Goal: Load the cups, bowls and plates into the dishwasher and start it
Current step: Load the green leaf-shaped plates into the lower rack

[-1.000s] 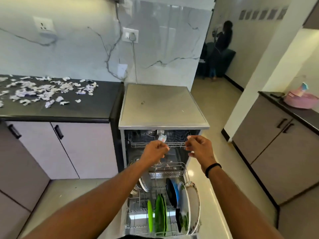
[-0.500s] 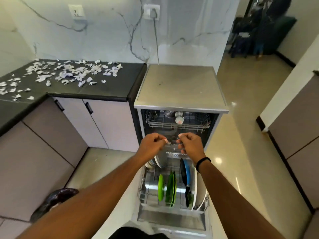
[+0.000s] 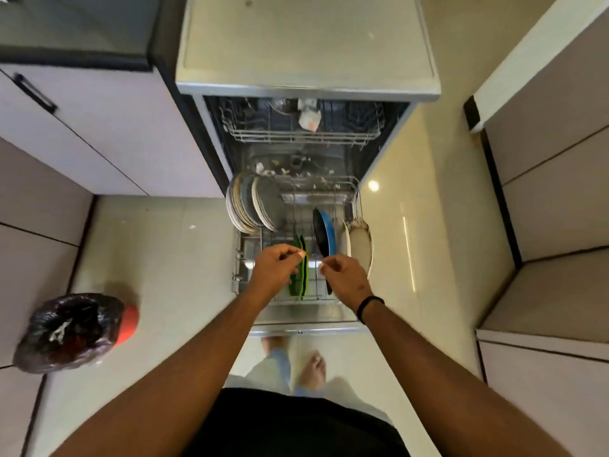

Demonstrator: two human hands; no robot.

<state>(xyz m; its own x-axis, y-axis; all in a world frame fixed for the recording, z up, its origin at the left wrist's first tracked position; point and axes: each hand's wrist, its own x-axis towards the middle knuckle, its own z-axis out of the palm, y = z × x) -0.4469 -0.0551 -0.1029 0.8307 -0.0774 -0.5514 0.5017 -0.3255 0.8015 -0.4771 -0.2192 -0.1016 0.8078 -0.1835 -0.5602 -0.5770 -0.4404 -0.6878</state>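
Plates are standing on edge in the pulled-out lower rack (image 3: 356, 192): two green plates (image 3: 300, 268) near the middle, one blue plate (image 3: 328, 232) right of them. Both hands are hovering above, left hand (image 3: 275, 270) and right hand (image 3: 344, 278) loosely curled; whether they are pinching anything I cannot tell.

Bare forearms, black wristband (image 3: 369, 307) on right wrist; black top (image 3: 296, 423), bare feet (image 3: 314, 367)

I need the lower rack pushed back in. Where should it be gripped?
Grip the lower rack at its front wire rail, from the person's side: that edge faces them, while upright plates crowd the left and rear.
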